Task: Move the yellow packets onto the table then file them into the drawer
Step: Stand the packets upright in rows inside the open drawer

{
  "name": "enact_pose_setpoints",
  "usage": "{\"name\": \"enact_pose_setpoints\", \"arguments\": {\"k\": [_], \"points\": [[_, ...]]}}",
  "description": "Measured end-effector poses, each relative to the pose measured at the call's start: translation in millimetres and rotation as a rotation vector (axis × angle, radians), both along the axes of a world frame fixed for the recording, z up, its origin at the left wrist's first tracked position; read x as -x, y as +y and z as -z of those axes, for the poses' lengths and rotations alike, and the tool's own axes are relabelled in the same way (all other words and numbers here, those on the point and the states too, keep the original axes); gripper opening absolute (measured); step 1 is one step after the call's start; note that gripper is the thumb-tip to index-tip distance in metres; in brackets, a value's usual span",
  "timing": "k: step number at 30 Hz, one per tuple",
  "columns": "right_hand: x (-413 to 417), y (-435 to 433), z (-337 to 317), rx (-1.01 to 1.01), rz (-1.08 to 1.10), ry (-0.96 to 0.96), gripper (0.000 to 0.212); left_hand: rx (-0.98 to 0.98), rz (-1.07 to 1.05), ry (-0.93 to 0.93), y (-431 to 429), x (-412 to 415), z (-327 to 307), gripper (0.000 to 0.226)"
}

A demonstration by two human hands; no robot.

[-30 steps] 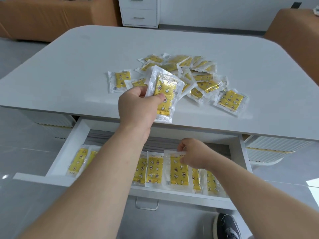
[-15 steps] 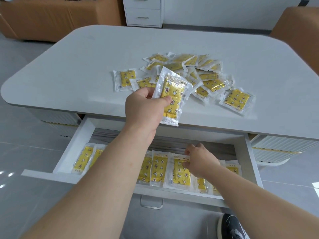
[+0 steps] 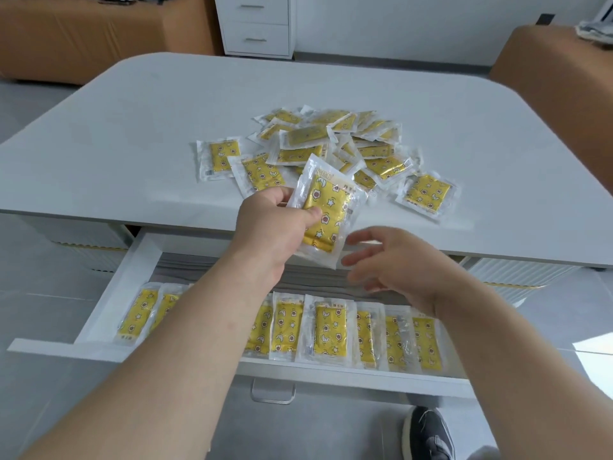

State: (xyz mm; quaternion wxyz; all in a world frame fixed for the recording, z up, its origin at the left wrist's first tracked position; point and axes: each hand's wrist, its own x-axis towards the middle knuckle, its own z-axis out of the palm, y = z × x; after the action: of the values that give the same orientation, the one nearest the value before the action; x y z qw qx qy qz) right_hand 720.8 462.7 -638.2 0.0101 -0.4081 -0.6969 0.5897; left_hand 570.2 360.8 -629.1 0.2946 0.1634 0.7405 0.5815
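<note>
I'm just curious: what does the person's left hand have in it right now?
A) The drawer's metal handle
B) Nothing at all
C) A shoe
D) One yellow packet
D: the left hand pinches a yellow packet, its thumb on the packet's front, while the right hand is open beside it and holds nothing.

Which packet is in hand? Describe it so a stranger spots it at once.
Start at the white table above the open drawer. At its near edge the left hand holds one yellow packet. It alone is lifted, not lying flat.
</note>
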Motion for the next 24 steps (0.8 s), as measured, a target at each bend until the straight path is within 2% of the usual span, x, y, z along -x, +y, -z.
{"name": "enact_pose_setpoints", "arguments": {"k": [2,4,8,10,12,15,17,24], "points": [[2,3,-6,0.114,0.111,0.108,0.041,0.042,0.041,0.013,1,-5,2,0.022],[4,4,-10,0.140,0.165,0.170,0.032,0.078,0.072,0.033,2,-10,4,0.017],[2,7,-4,-0.106,0.175,0.082,0.024,0.123,0.127,0.066,4,-12,5,0.019],[-2,11,-1,-0.119,0.161,0.038,0.028,0.180,0.156,0.102,4,-12,8,0.025],[-9,16,1,-0.121,0.106,-0.061,0.035,0.237,0.156,0.172,5,-11,13,0.029],[-15,19,11,-0.280,-0.093,-0.390,0.038,0.280,0.132,0.317,4,-7,16,0.029],[-15,16,26,-0.315,-0.203,-0.579,0.035,0.286,0.127,0.402,5,-5,17,0.031],[-17,22,80,-0.129,-0.183,-0.797,0.015,0.298,0.165,0.491,8,-12,18,0.030]]}}
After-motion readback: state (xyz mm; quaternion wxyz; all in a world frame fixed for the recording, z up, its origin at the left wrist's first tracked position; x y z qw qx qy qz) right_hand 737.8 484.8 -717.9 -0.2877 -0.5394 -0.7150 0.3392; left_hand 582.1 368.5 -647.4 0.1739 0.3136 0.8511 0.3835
